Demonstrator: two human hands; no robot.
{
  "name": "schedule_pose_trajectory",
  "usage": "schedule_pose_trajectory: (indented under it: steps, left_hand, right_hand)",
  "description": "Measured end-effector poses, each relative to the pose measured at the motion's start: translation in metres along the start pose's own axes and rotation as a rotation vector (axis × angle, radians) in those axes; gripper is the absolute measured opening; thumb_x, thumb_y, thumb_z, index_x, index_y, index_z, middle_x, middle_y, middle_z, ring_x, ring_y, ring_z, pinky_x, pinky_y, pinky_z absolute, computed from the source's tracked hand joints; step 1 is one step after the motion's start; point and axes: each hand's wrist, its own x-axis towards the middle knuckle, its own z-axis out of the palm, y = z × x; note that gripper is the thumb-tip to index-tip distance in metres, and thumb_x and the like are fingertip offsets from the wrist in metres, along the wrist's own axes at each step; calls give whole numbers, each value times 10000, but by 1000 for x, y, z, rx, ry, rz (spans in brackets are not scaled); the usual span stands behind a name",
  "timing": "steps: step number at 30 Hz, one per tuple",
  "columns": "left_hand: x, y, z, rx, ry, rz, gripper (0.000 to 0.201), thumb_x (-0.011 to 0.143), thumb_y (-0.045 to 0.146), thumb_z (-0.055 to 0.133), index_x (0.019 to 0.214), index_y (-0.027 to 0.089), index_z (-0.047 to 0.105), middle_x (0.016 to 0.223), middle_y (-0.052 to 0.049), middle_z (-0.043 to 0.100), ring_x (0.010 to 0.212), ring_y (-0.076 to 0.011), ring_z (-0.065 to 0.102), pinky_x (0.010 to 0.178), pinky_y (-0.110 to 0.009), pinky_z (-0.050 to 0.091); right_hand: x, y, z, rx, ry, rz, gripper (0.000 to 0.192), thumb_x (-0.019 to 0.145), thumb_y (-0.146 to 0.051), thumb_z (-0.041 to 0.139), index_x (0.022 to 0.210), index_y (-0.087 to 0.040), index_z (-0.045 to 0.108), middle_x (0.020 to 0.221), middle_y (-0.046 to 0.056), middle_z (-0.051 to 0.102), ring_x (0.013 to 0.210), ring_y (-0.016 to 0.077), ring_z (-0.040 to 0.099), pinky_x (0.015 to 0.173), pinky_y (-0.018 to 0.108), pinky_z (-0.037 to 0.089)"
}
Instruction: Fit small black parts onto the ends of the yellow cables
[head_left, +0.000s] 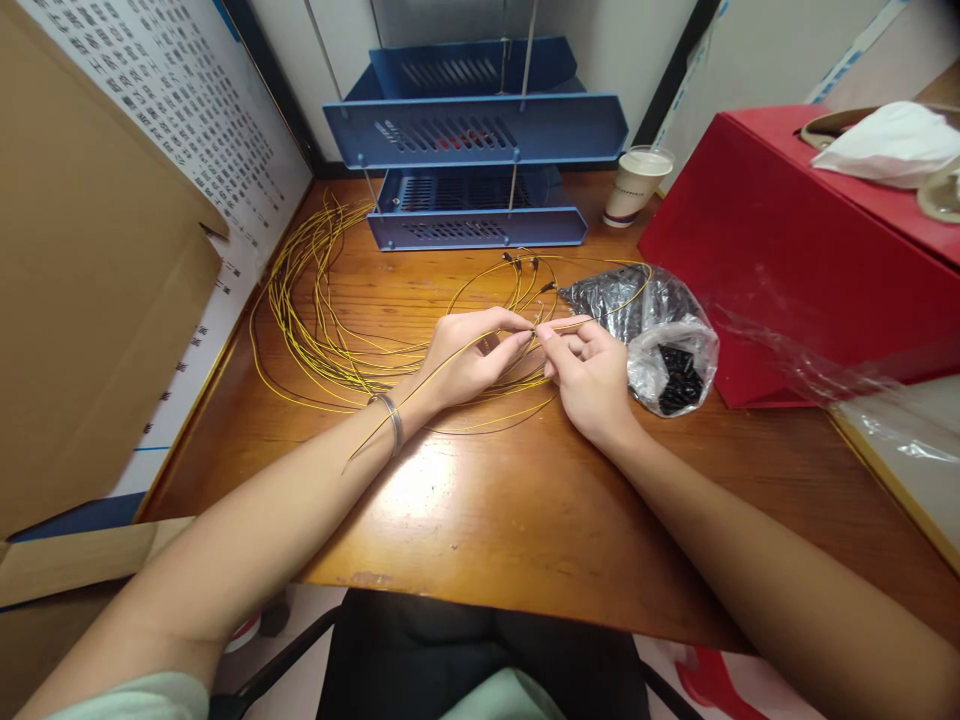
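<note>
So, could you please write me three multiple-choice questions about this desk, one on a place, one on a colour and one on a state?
1. Where is the plastic bag of black parts?
A. beside the right hand
B. in the blue tray
C. on the red box

2. What colour are the wires?
A. green
B. yellow
C. white

3. What are both hands doing?
A. lying flat
B. lifting the paper cup
C. pinching a wire between the fingertips

Answers: 1 A, the bag lies on the desk just right of that hand. 2 B, the loops are yellow. 3 C, the left hand and right hand meet on one wire.
</note>
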Motion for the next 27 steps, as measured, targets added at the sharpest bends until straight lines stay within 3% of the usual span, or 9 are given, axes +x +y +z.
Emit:
schedule_pose_trajectory:
  steps: [27]
  left_hand:
    - [0, 0, 1, -110, -24, -83, 221, 961, 351, 632, 934, 161, 742, 835, -11, 778, 671, -80, 658, 668, -188, 488]
  right_hand:
    - [-2, 1, 0, -5, 19, 23, 314, 791, -440, 767, 855, -196, 581, 518, -82, 550, 465, 75, 486, 486, 225, 344]
